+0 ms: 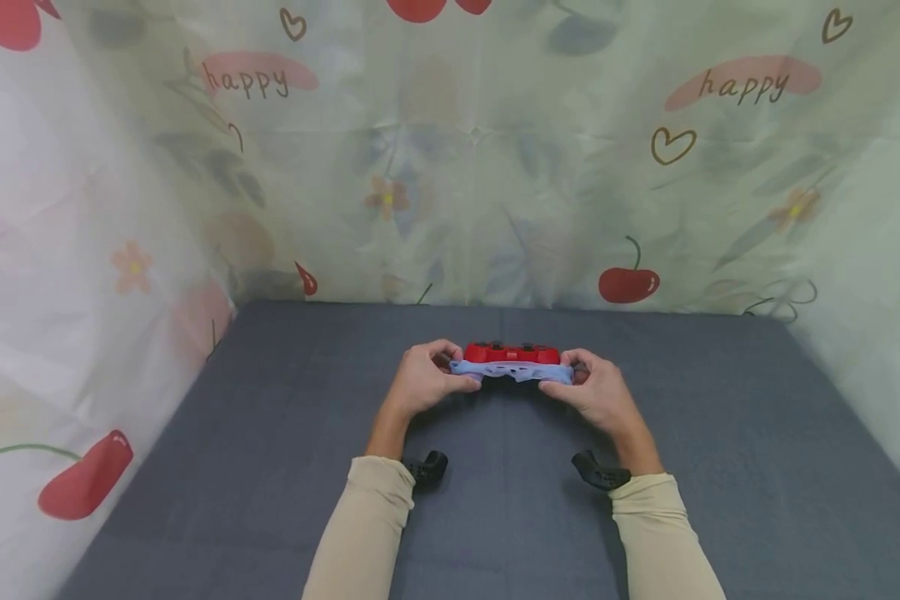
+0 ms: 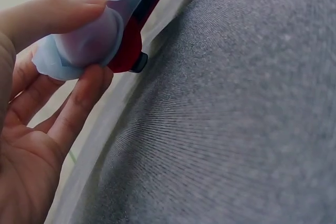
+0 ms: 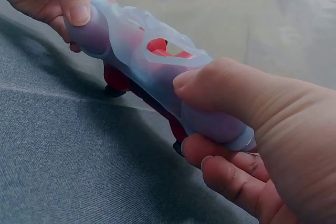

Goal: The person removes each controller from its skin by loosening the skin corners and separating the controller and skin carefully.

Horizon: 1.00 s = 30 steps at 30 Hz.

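Observation:
A red game controller (image 1: 512, 353) with black thumbsticks is held up over the far part of the table. A translucent pale-blue silicone cover (image 1: 513, 368) wraps its handles, and red shows through a cut-out in the right wrist view. My left hand (image 1: 426, 379) pinches the covered left end, thumb on one side and fingertips on the other. At the opposite end, the right hand (image 1: 600, 390) grips the covered handle the same way. In the left wrist view, the cover (image 2: 89, 43) bulges over a handle, while red controller parts (image 2: 128, 51) stick out beyond its edge.
Dark grey cloth covers the table (image 1: 510, 517). Behind it hangs a printed curtain (image 1: 465, 167), with more curtain along both sides. Black curved wrist devices (image 1: 429, 471) sit at the cuffs of both beige sleeves.

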{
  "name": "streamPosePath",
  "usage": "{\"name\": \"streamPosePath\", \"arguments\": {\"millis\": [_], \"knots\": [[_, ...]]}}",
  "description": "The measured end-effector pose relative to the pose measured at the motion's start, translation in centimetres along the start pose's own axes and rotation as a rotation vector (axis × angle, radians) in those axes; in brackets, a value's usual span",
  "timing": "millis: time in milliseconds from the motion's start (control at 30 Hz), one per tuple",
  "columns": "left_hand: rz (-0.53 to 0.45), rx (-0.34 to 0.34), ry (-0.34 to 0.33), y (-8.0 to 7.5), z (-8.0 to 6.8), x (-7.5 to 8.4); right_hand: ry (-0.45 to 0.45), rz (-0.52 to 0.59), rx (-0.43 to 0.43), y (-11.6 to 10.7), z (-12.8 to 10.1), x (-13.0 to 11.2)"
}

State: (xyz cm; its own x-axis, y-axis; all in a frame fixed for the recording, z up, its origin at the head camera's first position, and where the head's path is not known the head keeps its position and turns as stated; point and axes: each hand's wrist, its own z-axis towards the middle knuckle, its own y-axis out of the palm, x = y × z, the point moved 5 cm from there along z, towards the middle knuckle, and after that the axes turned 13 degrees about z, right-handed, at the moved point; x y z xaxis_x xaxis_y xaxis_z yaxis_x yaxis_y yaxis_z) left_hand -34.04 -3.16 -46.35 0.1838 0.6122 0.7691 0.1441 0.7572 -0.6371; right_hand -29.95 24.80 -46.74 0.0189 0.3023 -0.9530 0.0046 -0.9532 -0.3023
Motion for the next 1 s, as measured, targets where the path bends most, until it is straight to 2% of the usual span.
{"name": "streamPosePath", "arguments": {"millis": [467, 1000], "knots": [[0.061, -0.008, -0.021, 0.18, 0.12, 0.05, 0.047, -0.022, 0.007, -0.07, 0.00, 0.13], [0.062, 0.065, -0.062, 0.25, 0.31, -0.05, 0.072, -0.030, 0.033, 0.22, 0.22, 0.14]]}}
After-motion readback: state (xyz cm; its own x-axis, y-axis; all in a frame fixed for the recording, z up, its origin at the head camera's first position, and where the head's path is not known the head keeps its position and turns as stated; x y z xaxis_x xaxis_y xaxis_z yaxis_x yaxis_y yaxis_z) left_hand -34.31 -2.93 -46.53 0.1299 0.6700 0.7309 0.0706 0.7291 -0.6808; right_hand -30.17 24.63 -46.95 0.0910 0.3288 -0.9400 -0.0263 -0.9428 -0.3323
